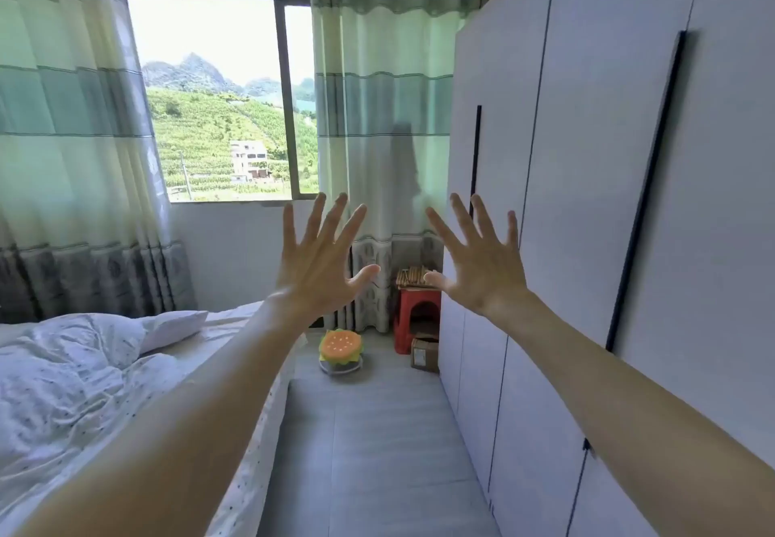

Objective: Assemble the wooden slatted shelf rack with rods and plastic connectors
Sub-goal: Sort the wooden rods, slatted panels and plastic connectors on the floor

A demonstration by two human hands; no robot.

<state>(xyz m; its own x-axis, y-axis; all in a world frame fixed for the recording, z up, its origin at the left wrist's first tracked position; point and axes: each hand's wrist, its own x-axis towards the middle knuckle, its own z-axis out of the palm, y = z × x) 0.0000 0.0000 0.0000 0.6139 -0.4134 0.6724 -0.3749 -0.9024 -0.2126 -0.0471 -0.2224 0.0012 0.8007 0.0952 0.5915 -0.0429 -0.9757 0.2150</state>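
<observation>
Between bed (63, 377) and wardrobe (587, 201), we are holding our left hand (312, 266) and right hand (482, 268) up — fingers spread, gripping nothing. Assembly seems unstarted — wooden slats (413, 277) are lying bundled on the far red stool (417, 318).

Single head-worn view, wide-angle (straight edges bow near the frame borders). It looks forward and slightly down along the narrow floor (377, 431) between the bed (84, 389) and the wardrobe (608, 201), facing the window (218, 96). The left hand (318, 268) and right hand (482, 268) sit close, mid-frame; the red stool (415, 314) stands far off in the floor's far right corner.
</observation>
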